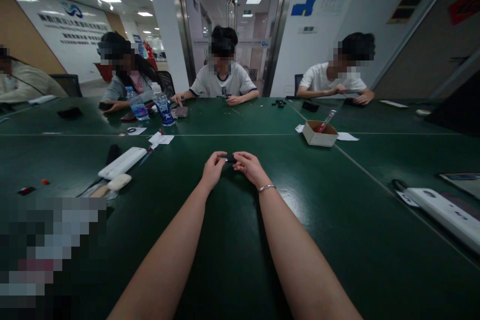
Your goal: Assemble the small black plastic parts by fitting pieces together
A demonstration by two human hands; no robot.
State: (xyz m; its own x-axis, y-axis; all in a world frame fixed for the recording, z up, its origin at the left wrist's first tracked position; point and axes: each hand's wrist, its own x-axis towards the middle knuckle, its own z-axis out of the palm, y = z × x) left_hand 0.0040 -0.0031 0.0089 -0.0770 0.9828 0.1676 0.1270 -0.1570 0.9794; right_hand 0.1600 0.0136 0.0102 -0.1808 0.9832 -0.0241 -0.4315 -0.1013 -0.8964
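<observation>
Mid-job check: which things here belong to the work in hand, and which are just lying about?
In hand:
- small dark item, between the fingertips
- left hand
- right hand

Apparently just lying about, untouched by these hands:
- open box
- two bottles
- white power strip, far right

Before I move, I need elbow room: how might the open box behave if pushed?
The box looks thin-walled, so probably light. Being low and wide, it likely won't tip. The slim object jutting out may shift.
</observation>
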